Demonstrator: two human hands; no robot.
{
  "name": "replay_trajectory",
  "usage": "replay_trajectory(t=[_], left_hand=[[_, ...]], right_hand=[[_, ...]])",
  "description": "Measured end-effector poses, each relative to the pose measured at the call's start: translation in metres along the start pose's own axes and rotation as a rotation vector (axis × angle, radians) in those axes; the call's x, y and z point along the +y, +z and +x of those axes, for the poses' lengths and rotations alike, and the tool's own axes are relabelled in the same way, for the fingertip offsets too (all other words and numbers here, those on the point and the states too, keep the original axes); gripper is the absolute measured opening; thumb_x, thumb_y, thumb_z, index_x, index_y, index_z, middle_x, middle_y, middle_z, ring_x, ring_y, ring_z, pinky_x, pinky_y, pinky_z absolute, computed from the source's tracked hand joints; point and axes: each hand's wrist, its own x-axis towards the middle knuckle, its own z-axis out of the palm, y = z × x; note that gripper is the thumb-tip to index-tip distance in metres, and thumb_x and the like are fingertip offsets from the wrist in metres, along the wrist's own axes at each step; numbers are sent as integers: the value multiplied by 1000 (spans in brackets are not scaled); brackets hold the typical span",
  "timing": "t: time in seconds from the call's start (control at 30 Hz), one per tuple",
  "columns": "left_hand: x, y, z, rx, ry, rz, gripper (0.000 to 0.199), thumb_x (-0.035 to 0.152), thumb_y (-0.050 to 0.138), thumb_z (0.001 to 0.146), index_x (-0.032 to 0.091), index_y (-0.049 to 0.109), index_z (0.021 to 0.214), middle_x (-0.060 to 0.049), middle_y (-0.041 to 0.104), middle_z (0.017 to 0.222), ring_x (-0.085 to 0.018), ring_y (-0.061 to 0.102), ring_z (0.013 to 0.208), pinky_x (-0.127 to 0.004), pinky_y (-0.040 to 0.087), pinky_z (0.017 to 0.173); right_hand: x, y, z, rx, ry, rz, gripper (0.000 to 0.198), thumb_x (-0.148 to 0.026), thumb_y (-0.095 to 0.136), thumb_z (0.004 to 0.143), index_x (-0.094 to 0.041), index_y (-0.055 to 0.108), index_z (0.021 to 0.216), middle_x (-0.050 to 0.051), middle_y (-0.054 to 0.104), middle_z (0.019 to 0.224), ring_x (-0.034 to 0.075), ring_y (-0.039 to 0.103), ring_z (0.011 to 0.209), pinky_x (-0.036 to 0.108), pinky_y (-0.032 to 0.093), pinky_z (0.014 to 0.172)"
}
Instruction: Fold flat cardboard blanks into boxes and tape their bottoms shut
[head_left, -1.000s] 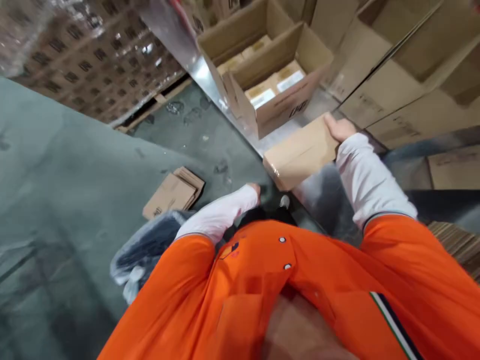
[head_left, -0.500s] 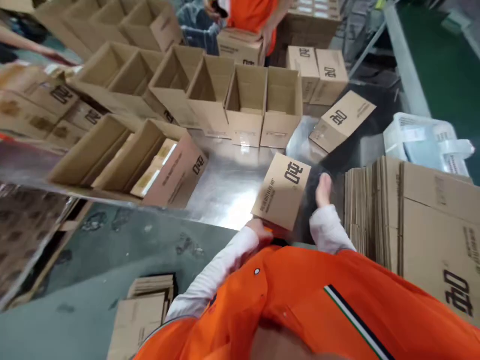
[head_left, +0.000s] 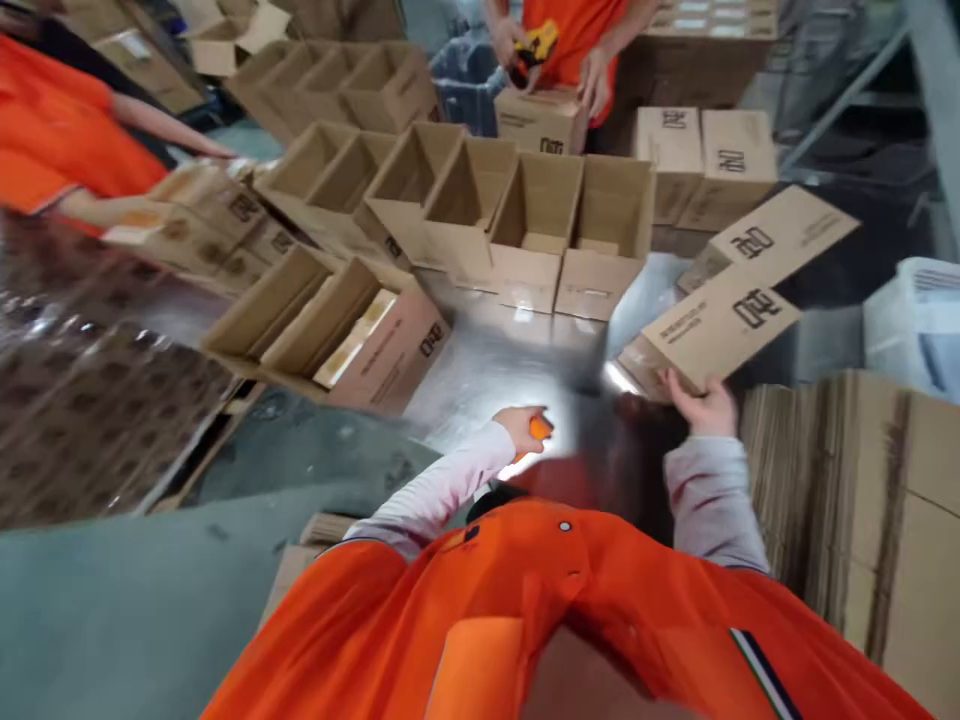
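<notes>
A closed cardboard box [head_left: 720, 325] with black print lies on the shiny metal table, right up against a second closed box [head_left: 784, 235]. At its near edge is my right hand [head_left: 703, 405], fingers spread and touching the cardboard without wrapping around it. My left hand [head_left: 517, 428] is closed around a small orange object [head_left: 540, 428] low over the table's front. Its kind is mostly hidden by my fingers.
Open cardboard boxes [head_left: 536, 210] stand in a row across the table, with more open boxes [head_left: 382, 350] at left. Flattened cartons [head_left: 847, 490] are stacked at right beside a white plastic basket [head_left: 911, 310]. A co-worker across holds a yellow-and-black tool [head_left: 534, 50]; another person [head_left: 67, 130] works at left.
The closed box has moved from in front of me to the right, beside the other closed box. My right hand went with it; my left hand has come away from it.
</notes>
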Motion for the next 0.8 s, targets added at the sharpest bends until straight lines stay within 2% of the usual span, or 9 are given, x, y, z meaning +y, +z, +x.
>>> replay_trajectory(t=[0.07,0.13,0.23,0.3,0.43,0.5,0.6,0.73,0.8], left_hand=[[-54,-4,-49,32,-180,-52,81,34,84,74,23,64,151,-11,79,129,-35,72,126,-36,58,106],[-107,-8,-104,91,-388,-100,87,35,80,78,19,54,159,-11,80,123,-32,76,119,-33,59,100],[-179,-18,-175,194,-640,-127,109,36,71,85,6,16,174,-15,82,108,-32,80,99,-35,61,85],[-221,-32,-200,264,-734,-63,117,37,70,85,9,0,175,-18,80,113,-33,80,102,-36,60,85],[-284,-65,-199,294,-662,144,110,38,68,89,23,4,177,-19,73,135,-36,75,119,-38,59,95],[-303,-75,-189,281,-547,176,107,39,67,90,24,6,177,-19,72,136,-36,75,118,-39,59,95],[-312,-77,-179,236,-371,184,108,38,69,87,28,9,177,-18,72,134,-37,76,113,-40,61,90],[-297,-71,-170,135,-105,165,109,34,74,82,31,18,176,-16,75,131,-38,77,112,-41,62,89],[-286,-69,-162,47,-42,123,110,31,76,80,27,21,175,-14,79,123,-37,77,113,-39,61,90]], right_hand=[[-9,8,12,52,-137,-22,45,-66,49,92,-29,65,111,23,66,125,30,74,116,45,66,66],[8,30,13,75,-268,-72,38,-67,49,88,-34,62,102,19,65,129,25,73,116,41,64,60],[75,107,-15,-73,-306,-214,32,-59,61,81,-28,56,86,12,69,106,22,73,92,38,63,63],[134,183,-57,-299,-408,-369,39,-56,73,74,-23,61,90,8,69,91,21,71,83,41,63,75],[238,331,-169,-1224,-1277,-1147,55,-51,80,80,-18,71,123,17,71,127,33,62,128,56,45,117],[269,370,-212,-1479,-1443,-1616,40,-36,79,83,-16,76,118,18,72,128,36,58,134,61,32,123],[280,371,-237,-1591,-1339,-2052,15,-17,65,92,-15,79,94,14,77,106,31,66,115,62,29,116],[237,338,-227,-1692,-1110,-2074,14,-27,70,94,-18,81,93,8,78,97,25,68,103,49,38,110],[211,346,-218,-1494,-1085,-2000,30,-45,74,94,-17,80,103,9,78,102,27,69,105,43,45,106]])
